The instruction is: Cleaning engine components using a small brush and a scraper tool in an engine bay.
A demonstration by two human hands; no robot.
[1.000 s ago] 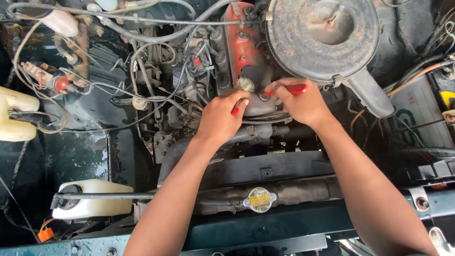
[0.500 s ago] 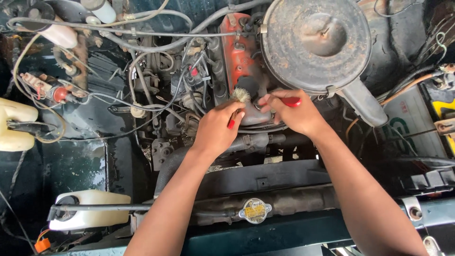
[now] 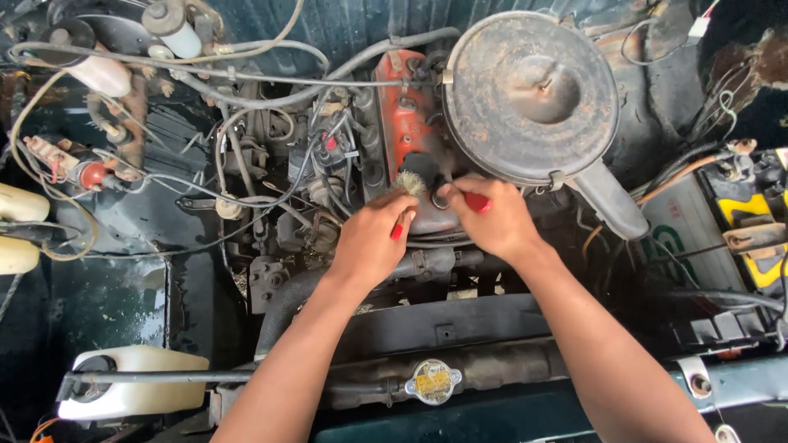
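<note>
My left hand (image 3: 371,239) is closed around a small brush with a red handle (image 3: 397,230). Its pale bristles (image 3: 408,182) press on the front end of the red valve cover (image 3: 404,115). My right hand (image 3: 492,220) grips a red-handled tool (image 3: 478,202) just right of the bristles, under the rim of the round grey air cleaner (image 3: 532,92). The tool's tip is hidden by my fingers. Both hands nearly touch each other over the dark front of the engine.
Hoses and wires (image 3: 271,139) crowd the left of the engine. A radiator cap (image 3: 432,381) sits near the front edge, beside a white reservoir (image 3: 131,385) crossed by a thin rod. A battery (image 3: 743,234) stands at the right.
My hands have drawn closer together on the front of the valve cover, and the brush bristles now show between them. The view has shifted slightly.
</note>
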